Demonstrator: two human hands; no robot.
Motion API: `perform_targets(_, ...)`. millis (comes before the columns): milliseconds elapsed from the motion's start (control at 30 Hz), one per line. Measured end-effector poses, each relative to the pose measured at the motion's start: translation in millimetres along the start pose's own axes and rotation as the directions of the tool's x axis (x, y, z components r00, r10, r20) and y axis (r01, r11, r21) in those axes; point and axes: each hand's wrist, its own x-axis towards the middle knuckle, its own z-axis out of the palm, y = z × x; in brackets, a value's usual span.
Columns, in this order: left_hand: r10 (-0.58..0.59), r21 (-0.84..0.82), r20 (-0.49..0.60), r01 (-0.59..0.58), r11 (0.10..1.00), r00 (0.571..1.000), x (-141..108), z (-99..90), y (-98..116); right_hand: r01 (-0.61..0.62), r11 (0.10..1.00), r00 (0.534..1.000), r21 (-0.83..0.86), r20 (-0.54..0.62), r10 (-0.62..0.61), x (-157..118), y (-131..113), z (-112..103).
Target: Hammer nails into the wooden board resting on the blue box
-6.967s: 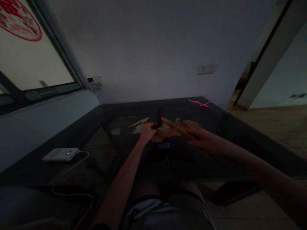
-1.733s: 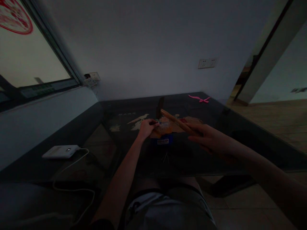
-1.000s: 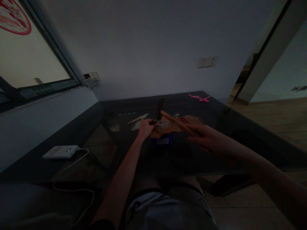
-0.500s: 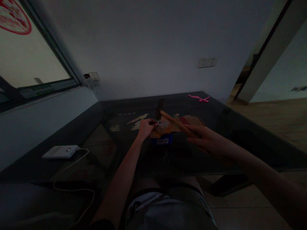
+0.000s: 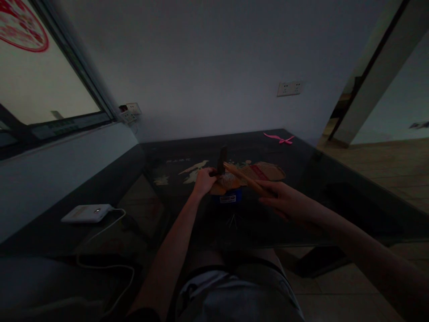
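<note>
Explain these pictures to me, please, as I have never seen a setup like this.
There is no machine here: a person works with two bare hands, seen by a camera worn on the head, looking forward and down. The right hand grips the wooden handle of a hammer. The left hand is beside the hammer's head; what its fingers hold is unclear. Below are a brown sheet and a blue box. On the dark table also lie thin pins, a white device and a pink strip.

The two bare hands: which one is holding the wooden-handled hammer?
The right hand, closed around the brown wooden handle; the left hand is beside the dark hammer head.
</note>
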Motion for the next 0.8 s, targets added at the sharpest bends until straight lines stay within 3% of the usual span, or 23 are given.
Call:
perform_targets(133, -0.003, -0.034, 0.009, 0.004, 0.999, 1.0, 0.6, -0.4, 0.3, -0.033, 0.994, 0.998, 0.1, -0.051, 0.038, -7.0, 10.6, 1.4)
perform_targets(300, 0.039, -0.106, 0.06, -0.032, 0.994, 0.997, 4.4, -0.5, -1.9, -0.046, 0.971, 0.981, 0.234, -0.171, 0.088, -37.7, 23.1, 4.8)
perform_targets(500, 0.155, -0.179, 0.09, -0.137, 0.974, 0.984, 7.0, -2.3, -7.9, -0.119, 0.95, 0.916, 0.289, -0.337, 0.217, -75.0, 43.7, 18.7)
perform_targets(633, 0.189, -0.236, 0.079, -0.166, 0.957, 0.979, 3.9, -8.0, -2.1, -0.149, 0.901, 0.906, 0.407, -0.31, 0.29, -88.4, 53.4, 27.2)
perform_targets(800, 0.165, -0.172, 0.055, -0.153, 0.973, 0.985, 2.9, -16.4, 8.7, -0.16, 0.844, 0.884, 0.513, -0.305, 0.353, -96.7, 61.5, 32.3)
